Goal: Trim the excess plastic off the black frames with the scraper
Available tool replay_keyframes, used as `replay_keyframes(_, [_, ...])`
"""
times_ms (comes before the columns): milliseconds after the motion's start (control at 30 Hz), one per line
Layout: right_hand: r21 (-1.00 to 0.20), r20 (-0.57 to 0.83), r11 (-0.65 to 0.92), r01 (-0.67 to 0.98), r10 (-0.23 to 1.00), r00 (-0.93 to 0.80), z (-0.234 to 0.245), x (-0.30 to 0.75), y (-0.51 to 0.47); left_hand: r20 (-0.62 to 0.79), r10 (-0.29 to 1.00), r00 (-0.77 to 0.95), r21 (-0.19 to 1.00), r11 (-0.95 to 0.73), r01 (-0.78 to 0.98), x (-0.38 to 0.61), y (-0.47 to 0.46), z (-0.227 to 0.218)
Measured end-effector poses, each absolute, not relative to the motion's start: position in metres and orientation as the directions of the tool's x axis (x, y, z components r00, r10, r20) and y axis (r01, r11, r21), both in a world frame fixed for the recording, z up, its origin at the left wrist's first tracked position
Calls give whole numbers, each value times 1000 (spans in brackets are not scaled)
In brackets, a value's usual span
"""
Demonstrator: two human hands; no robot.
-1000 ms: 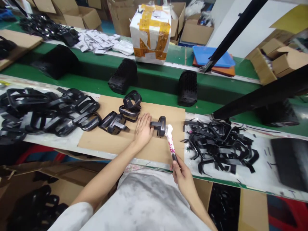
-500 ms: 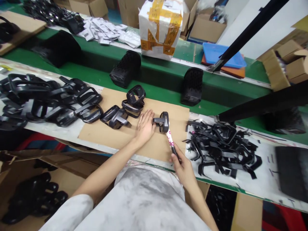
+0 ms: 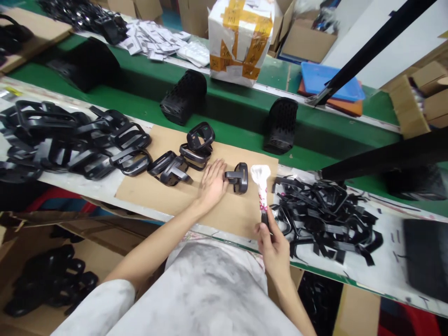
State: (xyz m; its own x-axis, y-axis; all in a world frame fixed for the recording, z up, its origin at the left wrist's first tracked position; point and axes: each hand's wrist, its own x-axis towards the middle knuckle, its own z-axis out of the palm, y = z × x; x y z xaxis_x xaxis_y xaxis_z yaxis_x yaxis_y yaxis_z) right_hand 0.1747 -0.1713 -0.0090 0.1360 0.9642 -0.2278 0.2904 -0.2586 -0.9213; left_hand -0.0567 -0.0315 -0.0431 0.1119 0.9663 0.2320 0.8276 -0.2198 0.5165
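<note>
My left hand (image 3: 213, 182) lies flat on the cardboard sheet (image 3: 150, 193), fingers stretched out. By its thumb side a black plastic frame (image 3: 241, 178) stands on edge, its crossbar reaching towards the hand; whether they touch, I cannot tell. My right hand (image 3: 273, 240) is closed round the black grip of a hammer (image 3: 262, 191), whose head is wrapped in white and whose handle has a pink pattern. The hammer's head is to the right of the frame and apart from it. Left of my left hand sit several more black frames (image 3: 174, 170).
A heap of black frames (image 3: 73, 140) covers the bench on the left. Thin black bracket strips (image 3: 322, 214) lie piled on the right. Beyond, black mesh-like blocks (image 3: 282, 126) stand on the green belt (image 3: 231, 112). A dark post (image 3: 378, 51) slants across the right.
The hammer has moved right, away from the black frame, and its white head now shows. My left hand stays in place. The view has shifted slightly.
</note>
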Motion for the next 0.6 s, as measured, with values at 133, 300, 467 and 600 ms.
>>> replay_keyframes(133, [-900, -308, -300, 317, 951, 25, -14, 170, -173, 241, 964, 116, 514, -228, 827, -59, -31, -43])
replay_keyframes(300, [-909, -303, -317, 272, 948, 92, -12, 168, -176, 232, 965, 120, 522, -228, 822, -60, -32, -43])
replay_keyframes(467, [-902, -319, -322, 288, 946, 58, -15, 163, -178, 245, 962, 124, 528, -240, 815, -60, -32, -44])
replay_keyframes(600, [-889, -391, -377, 261, 920, -1, -12, 165, -174, 232, 966, 118, 534, -228, 814, -61, -31, -44])
